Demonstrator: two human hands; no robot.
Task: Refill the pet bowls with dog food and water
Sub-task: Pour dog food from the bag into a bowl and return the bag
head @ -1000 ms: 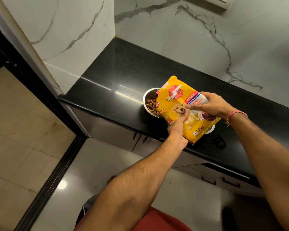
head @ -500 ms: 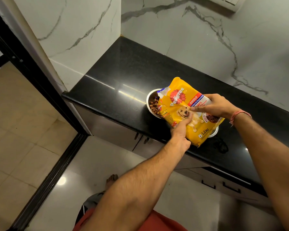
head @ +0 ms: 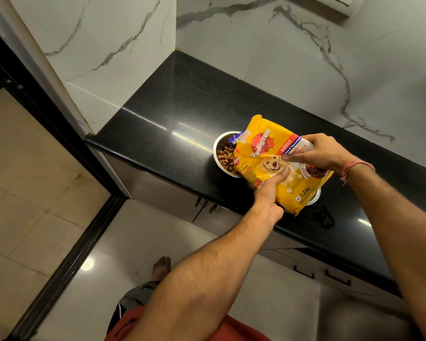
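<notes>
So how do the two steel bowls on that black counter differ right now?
The left steel bowl shows brown kibble inside; the right steel bowl shows only a sliver of rim, so its contents cannot be seen. The left bowl is about half uncovered; the right one lies almost wholly under the yellow dog food bag. Both are shiny metal and sit on the counter.

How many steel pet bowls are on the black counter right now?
2. One round steel bowl with brown kibble sits left of the yellow dog food bag; a second bowl's rim peeks from under the bag, mostly hidden.
</notes>
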